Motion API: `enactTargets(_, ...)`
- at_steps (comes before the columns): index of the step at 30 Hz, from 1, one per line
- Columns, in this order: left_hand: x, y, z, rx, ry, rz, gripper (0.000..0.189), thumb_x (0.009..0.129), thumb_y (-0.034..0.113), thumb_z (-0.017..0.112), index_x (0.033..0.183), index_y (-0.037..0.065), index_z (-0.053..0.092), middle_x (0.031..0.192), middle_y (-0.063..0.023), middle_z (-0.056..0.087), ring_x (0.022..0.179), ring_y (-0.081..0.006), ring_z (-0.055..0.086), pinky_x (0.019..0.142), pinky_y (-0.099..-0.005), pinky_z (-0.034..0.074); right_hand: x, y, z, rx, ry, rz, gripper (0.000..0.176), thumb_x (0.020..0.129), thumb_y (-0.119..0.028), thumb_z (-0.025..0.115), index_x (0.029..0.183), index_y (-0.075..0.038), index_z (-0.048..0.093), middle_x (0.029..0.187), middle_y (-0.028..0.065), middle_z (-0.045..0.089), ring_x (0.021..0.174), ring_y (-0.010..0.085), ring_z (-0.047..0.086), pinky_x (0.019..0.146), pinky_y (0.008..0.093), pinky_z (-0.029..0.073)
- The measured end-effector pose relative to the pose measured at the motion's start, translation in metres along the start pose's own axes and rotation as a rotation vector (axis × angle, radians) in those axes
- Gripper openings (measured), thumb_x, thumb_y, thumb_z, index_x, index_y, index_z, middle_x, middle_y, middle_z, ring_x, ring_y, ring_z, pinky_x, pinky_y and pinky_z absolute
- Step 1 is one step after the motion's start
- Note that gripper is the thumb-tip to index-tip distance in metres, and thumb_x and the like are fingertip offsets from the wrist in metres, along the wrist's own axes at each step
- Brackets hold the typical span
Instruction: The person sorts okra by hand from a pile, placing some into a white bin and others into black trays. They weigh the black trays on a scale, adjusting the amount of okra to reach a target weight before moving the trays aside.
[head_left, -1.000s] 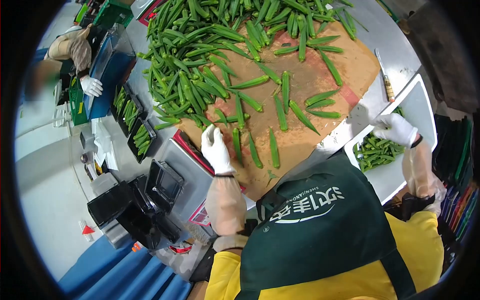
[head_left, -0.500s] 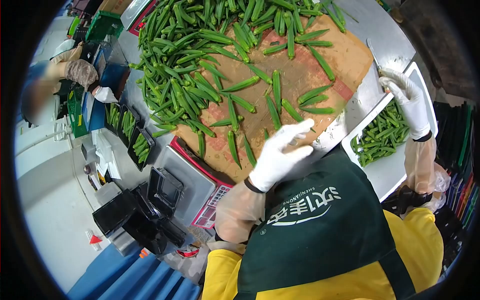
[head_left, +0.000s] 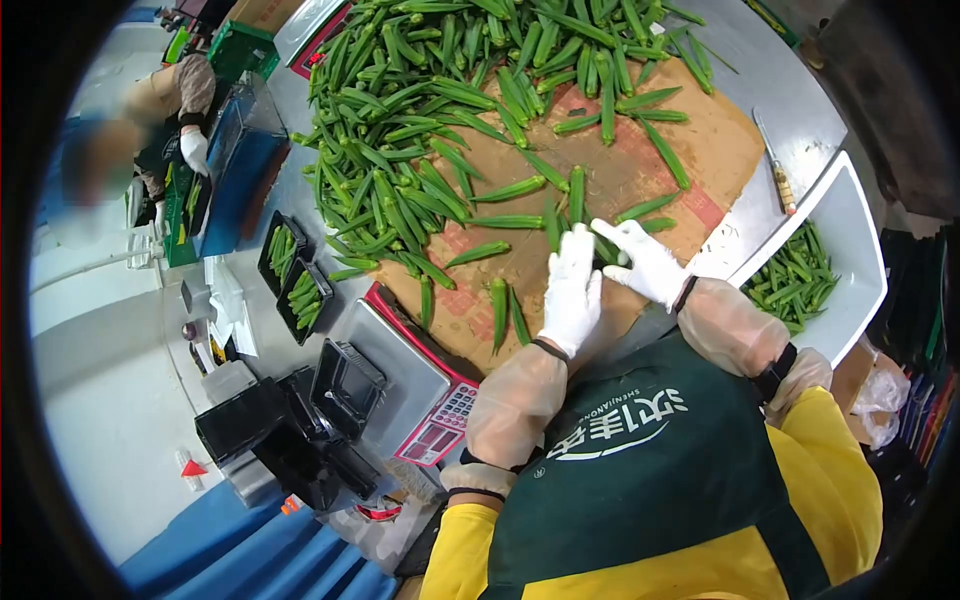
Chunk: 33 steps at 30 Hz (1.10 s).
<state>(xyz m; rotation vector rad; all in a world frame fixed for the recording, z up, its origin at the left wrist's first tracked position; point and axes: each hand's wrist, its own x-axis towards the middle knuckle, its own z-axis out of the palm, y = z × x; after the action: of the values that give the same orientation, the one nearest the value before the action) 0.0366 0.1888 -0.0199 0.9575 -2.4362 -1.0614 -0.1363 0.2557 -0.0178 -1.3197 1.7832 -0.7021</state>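
Note:
Loose okra pods (head_left: pixel 510 190) lie on a flattened cardboard sheet (head_left: pixel 700 150), heaped thickly toward the far left. My left hand (head_left: pixel 573 290), in a white glove, reaches over the near part of the sheet with fingers stretched out, its tips at a few upright okra pods. Beside it my right hand (head_left: pixel 648 266), also gloved, points leftward with thumb and forefinger apart, close to the same pods. Whether either hand touches a pod is partly hidden. A knife (head_left: pixel 778 180) with a light handle rests on the metal table beside the white bin.
On the right a white bin (head_left: pixel 868 250) holds okra. At left stand a red-edged scale (head_left: pixel 400 370), black trays (head_left: pixel 305 300) with okra and stacked black trays (head_left: pixel 345 385). A co-worker's gloved hand (head_left: pixel 195 150) shows at upper left, near green crates.
My right hand has moved left from the knife and white bin to the cardboard, beside my left hand. My left hand shifted slightly. The co-worker's hand has drawn back from the filled trays.

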Motion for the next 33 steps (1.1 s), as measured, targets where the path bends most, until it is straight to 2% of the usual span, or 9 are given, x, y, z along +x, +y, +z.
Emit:
enactTargets(3,0.028,-0.004,-0.053,-0.069,0.288,-0.093,0.023,0.089,0.005,0.061,0.111,0.005,0.068,0.117,-0.0129,0.067,0.113,-0.0306,0.059,0.106,-0.0427,0.040,0.014,0.005,-0.023,0.070,0.086,-0.188,0.050,0.085,-0.011,0.068,0.134,-0.016,0.059,0.094,0.0071,0.060,0.076,0.0186,0.057,0.072,0.0322,0.050)
enactTargets(7,0.065,-0.109,-0.135,0.356,0.780,-0.309,0.061,0.075,0.009,0.073,0.131,0.000,0.051,0.131,-0.0220,0.052,0.125,-0.0363,0.045,0.110,-0.0444,0.032,0.019,0.028,-0.056,0.096,0.175,-0.012,0.043,0.089,-0.015,0.065,0.131,-0.012,0.060,0.090,0.0077,0.064,0.072,0.0185,0.060,0.071,0.0311,0.051)
enactTargets(10,0.086,-0.140,-0.157,0.472,0.558,-0.945,0.091,0.073,0.022,0.080,0.151,0.019,0.033,0.153,-0.0219,0.030,0.139,-0.0483,0.022,0.113,-0.0556,0.024,0.014,0.028,-0.052,0.217,0.233,0.076,0.039,0.091,-0.014,0.065,0.129,-0.010,0.063,0.091,0.0069,0.066,0.072,0.0132,0.061,0.071,0.0282,0.051)
enactTargets(13,0.103,-0.136,-0.132,0.398,0.587,-0.827,0.099,0.073,0.023,0.079,0.155,0.028,0.025,0.159,-0.0151,0.023,0.143,-0.0514,0.004,0.115,-0.0602,0.018,0.014,0.030,-0.047,0.252,0.192,0.070,0.038,0.090,-0.013,0.065,0.128,-0.009,0.063,0.097,0.0069,0.068,0.077,0.0130,0.063,0.075,0.0283,0.052)
enactTargets(16,0.118,-0.117,-0.095,0.003,0.619,-0.275,0.081,0.082,0.003,0.060,0.155,0.015,0.026,0.156,-0.0154,0.032,0.142,-0.0405,0.028,0.120,-0.0448,0.017,0.022,0.021,-0.043,0.303,0.182,0.071,0.038,0.090,-0.013,0.066,0.127,-0.009,0.063,0.097,0.0070,0.068,0.078,0.0138,0.063,0.076,0.0286,0.052)
enactTargets(20,0.123,-0.046,-0.023,0.633,0.117,-0.376,0.082,0.089,0.022,0.061,0.157,0.029,0.015,0.160,-0.0098,0.023,0.145,-0.0380,0.021,0.109,-0.0669,0.028,0.032,0.001,-0.045,0.304,0.169,0.019,0.037,0.091,-0.013,0.066,0.127,-0.010,0.063,0.096,0.0068,0.065,0.079,0.0142,0.060,0.074,0.0281,0.050)
enactTargets(25,0.101,0.030,-0.005,0.626,-0.087,-0.113,0.078,0.089,0.027,0.062,0.156,0.031,0.020,0.162,-0.0072,0.017,0.145,-0.0448,0.016,0.101,-0.0794,0.021,0.025,0.015,-0.065,0.091,0.203,0.114,0.051,0.088,-0.011,0.066,0.138,-0.014,0.055,0.113,0.0103,0.064,0.097,0.0221,0.060,0.087,0.0326,0.049)
enactTargets(29,0.056,0.029,-0.007,0.564,-0.201,0.062,0.078,0.087,0.032,0.065,0.154,0.034,0.026,0.160,-0.0092,0.021,0.143,-0.0384,0.028,0.103,-0.0787,0.017,0.010,0.056,-0.066,-0.146,0.253,0.053,0.061,0.086,-0.012,0.068,0.143,-0.016,0.049,0.140,0.0149,0.050,0.130,0.0335,0.046,0.111,0.0407,0.037)
enactTargets(33,0.008,-0.003,-0.029,0.527,-0.283,-0.053,0.079,0.086,0.033,0.064,0.155,0.025,0.026,0.161,-0.0106,0.023,0.145,-0.0362,0.025,0.109,-0.0734,0.012,0.002,0.067,-0.068,-0.255,0.277,-0.005,0.061,0.084,-0.013,0.069,0.142,-0.015,0.049,0.139,0.0156,0.051,0.127,0.0339,0.049,0.108,0.0420,0.039)
